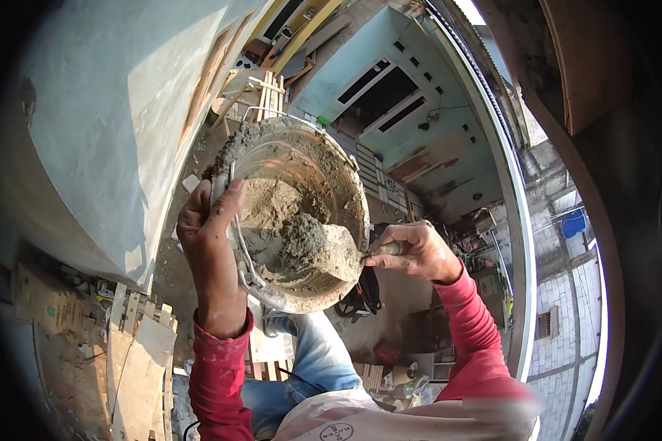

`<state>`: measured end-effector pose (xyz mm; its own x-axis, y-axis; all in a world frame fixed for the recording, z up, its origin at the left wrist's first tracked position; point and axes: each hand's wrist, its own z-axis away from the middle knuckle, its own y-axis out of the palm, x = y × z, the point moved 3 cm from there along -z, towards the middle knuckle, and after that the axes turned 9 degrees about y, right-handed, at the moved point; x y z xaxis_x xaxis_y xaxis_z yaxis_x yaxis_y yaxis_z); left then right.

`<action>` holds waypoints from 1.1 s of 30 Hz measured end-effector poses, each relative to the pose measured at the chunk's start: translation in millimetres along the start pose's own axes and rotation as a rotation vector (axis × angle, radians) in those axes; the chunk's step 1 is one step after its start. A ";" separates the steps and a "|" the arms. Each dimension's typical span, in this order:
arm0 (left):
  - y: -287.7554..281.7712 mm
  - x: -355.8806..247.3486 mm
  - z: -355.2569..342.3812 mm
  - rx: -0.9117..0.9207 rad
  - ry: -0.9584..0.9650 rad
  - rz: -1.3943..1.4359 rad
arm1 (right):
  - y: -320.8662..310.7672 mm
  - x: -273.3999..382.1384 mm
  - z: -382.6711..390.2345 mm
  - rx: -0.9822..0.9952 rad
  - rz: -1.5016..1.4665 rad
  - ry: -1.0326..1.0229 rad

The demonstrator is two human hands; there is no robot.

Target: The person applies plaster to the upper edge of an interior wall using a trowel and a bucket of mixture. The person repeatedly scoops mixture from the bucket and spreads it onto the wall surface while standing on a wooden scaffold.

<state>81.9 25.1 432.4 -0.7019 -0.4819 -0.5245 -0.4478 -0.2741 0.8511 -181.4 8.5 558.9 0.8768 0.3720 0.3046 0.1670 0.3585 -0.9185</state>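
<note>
My left hand (210, 217) is closed on the rim and wire handle of a round bucket (287, 298), holding it up in front of me. Grey wet mortar (272, 198) lines the bucket's inside and lies in lumps at its bottom. My right hand (404, 250) is closed round the short handle of a trowel (338, 253), at the bucket's right side. The trowel's blade is inside the bucket, coated in mortar, with a clump of mortar on and beside it.
A plastered wall (95, 125) rises at my left, above worn boards (143, 360). Wooden slats (268, 92) stand behind the bucket. Far below are a floor with scattered clutter and a pale blue wall (449, 117) with dark openings. A metal-edged beam (526, 279) runs down the right.
</note>
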 end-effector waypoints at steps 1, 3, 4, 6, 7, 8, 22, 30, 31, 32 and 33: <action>3.7 -2.2 0.4 0.005 0.001 0.001 | -14.2 0.3 -2.0 0.011 -0.052 -0.091; 13.3 -8.0 3.5 -0.052 -0.058 0.009 | -42.0 -2.0 -10.2 0.060 -0.119 -0.145; 15.6 -4.3 4.2 -0.048 -0.056 0.007 | -57.8 -1.9 -13.1 0.095 -0.126 -0.104; 20.4 -0.9 7.3 -0.020 -0.027 0.030 | -91.2 14.7 -13.0 -0.044 -0.281 -0.031; 28.9 -8.0 12.5 -0.081 -0.036 -0.003 | -82.8 9.7 -5.3 -0.276 -0.618 -0.085; 22.2 -5.0 16.0 -0.080 -0.047 -0.010 | -50.6 -20.9 8.2 -0.468 -0.867 -0.167; 58.3 45.3 45.1 0.361 0.358 -0.555 | 77.8 4.1 -30.3 -0.407 1.046 -0.095; 43.2 51.6 38.3 0.341 0.342 -0.716 | 83.7 30.4 -15.2 -0.197 0.548 -0.236; 38.7 49.7 37.4 0.337 0.294 -0.692 | 77.7 24.1 -17.9 -0.137 0.479 -0.155; 36.7 49.3 35.6 0.319 0.285 -0.676 | 71.5 15.3 -19.8 -0.078 0.406 -0.075; 36.9 41.1 34.6 0.312 0.179 -0.576 | 66.2 6.7 -19.6 -0.074 0.316 -0.022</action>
<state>17.4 24.0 441.4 -0.2130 -0.4690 -0.8571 -0.8803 -0.2885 0.3766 -155.6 17.9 495.2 0.8808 0.4734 0.0057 -0.0793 0.1594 -0.9840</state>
